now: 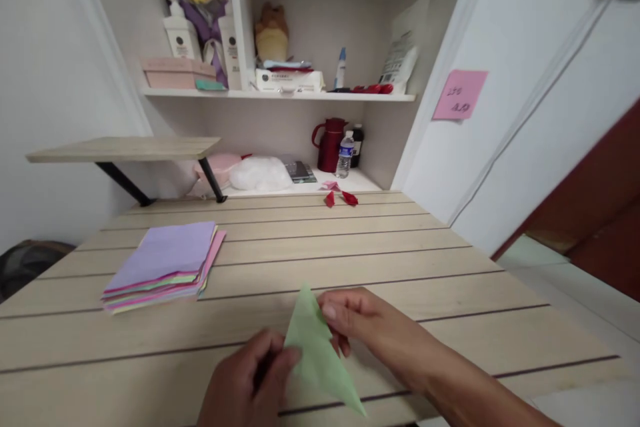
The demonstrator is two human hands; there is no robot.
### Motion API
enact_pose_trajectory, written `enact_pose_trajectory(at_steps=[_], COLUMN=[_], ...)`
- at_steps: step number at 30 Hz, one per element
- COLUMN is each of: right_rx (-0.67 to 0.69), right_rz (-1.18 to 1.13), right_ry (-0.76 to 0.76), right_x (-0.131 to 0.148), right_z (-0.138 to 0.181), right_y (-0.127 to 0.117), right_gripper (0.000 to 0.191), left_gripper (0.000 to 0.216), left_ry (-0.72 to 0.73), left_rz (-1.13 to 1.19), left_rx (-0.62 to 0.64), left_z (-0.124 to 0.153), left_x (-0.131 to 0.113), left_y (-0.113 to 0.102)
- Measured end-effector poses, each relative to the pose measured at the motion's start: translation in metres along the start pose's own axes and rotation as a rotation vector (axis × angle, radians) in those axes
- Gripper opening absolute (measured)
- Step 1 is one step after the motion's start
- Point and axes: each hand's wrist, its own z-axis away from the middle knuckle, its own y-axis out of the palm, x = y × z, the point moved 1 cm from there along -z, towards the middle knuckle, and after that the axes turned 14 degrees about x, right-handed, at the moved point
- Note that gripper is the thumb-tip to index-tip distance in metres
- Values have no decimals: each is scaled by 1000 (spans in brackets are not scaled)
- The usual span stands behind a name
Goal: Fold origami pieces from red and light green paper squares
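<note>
A folded sheet of light green paper [317, 357] is held between my two hands above the front of the wooden table [400, 260]. It has a pointed top and a long tip toward the lower right. My left hand [253, 377] pinches its left edge, thumb on the near face. On the other side, my right hand [357, 317] grips the upper right edge between thumb and fingers. Some of the fingers are hidden behind the paper. To the left lies a stack of coloured paper [167, 257] with a purple sheet on top.
Small red folded pieces [350, 198] lie at the table's back edge. Behind stand a dark red jug [330, 145] and a water bottle [345, 157]. A small raised shelf [125, 148] on black legs is at the back left. A pink note [460, 95] hangs on the right wall.
</note>
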Motion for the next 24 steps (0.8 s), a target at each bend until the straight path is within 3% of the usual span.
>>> enact_pose_trajectory(at_steps=[4,8,14,24], right_rx=[-68,-220,-238,38], right_rz=[-154,-263,-387,-459], right_ry=[33,-31,-2,-291], right_x=[-4,-20,-31,-17], right_z=[-38,-57,-48,-35], right_y=[-33,-55,-54,-21], right_gripper=[46,50,59,57], left_gripper=[27,32,41,45], left_ry=[316,395,357,324], left_rz=[-79,-53,105,385], left_rx=[148,243,500,602], left_z=[-75,-111,-103,-86], left_x=[-21,-15,-1,-17], left_y=[-14,-15,-9,-2])
